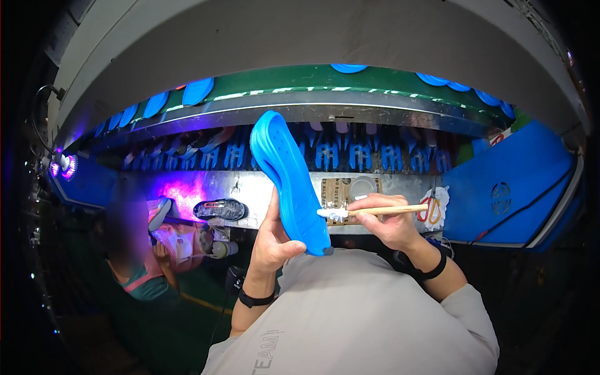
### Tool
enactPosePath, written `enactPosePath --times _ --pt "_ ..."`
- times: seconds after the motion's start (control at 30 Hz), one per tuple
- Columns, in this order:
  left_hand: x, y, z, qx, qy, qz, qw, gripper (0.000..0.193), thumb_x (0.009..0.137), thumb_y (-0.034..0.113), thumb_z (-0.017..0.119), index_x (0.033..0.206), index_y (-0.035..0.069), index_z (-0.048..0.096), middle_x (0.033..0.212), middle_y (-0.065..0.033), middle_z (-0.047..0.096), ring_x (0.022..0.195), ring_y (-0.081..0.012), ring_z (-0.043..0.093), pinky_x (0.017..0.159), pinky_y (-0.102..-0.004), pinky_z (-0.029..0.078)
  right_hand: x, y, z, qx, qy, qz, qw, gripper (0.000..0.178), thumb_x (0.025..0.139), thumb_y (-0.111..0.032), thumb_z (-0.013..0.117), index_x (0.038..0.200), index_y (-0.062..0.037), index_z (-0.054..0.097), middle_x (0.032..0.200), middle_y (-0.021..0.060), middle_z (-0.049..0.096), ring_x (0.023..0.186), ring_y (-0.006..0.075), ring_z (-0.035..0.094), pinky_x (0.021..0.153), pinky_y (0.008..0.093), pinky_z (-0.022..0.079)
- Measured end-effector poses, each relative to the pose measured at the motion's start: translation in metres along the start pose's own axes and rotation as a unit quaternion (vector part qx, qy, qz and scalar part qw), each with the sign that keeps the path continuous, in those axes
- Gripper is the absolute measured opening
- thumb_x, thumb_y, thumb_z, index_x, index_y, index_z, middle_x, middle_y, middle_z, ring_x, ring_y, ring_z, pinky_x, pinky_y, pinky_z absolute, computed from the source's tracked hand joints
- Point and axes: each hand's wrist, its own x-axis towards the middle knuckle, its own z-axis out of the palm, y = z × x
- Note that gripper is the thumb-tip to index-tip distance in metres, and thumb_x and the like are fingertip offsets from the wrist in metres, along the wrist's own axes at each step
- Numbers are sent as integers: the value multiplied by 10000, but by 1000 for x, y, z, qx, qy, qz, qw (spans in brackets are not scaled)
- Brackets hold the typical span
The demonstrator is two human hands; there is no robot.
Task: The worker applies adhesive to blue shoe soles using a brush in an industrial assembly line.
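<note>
A blue shoe sole (294, 187) stands tilted in front of me, its heel end toward my body. My left hand (275, 242) is closed around its lower left side, the thumb pressed near the heel. My right hand (390, 228) pinches the wooden handle of a brush (394, 209). The brush's white-coated head meets the sole's right edge, low down near the heel. Behind it on the metal bench lies a piece of brown cardboard (334, 190) with a clear round cup (364, 187) on it.
Scissors (432, 211) with orange and red handles lie on white paper at the right. A dark shoe piece (220, 210) rests left on the bench (253, 187). Blue soles (199, 92) ride a green conveyor (281, 80) behind. A co-worker (147, 269) sits left, near a purple lamp (67, 167).
</note>
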Motion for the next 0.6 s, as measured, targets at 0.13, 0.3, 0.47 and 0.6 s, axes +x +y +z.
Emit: enactPosePath --times 0.13,0.3,0.47,0.6 --pt "0 -1 -7 16 -1 24 1000 1257 677 129 872 1615 79 38 1532 -148 382 1380 -281 446 1114 -437 410 -5 -6 1 14 -4 12 1000 160 859 -25 680 999 -5 754 863 109 749 742 148 707 675 277 555" --pt "-1 1 -5 13 -4 20 1000 1257 673 101 866 1618 95 37 1486 -146 436 1324 -283 507 1082 -444 447 -9 -16 0 13 -47 34 998 169 866 -6 653 1005 7 748 859 115 746 745 146 709 686 278 564" --pt "-1 -2 0 47 25 70 996 1176 677 298 919 1577 70 197 1331 -198 553 1185 -380 616 957 -509 553 -10 -7 -2 97 22 59 993 180 891 -28 655 1045 25 729 880 115 744 795 145 708 724 279 564" --pt "-3 -7 -9 54 24 62 996 1180 678 313 920 1574 60 195 1329 -200 556 1169 -379 626 937 -503 568 -1 45 -14 21 68 121 990 180 913 -77 661 1053 17 724 903 101 746 843 150 706 757 282 557"
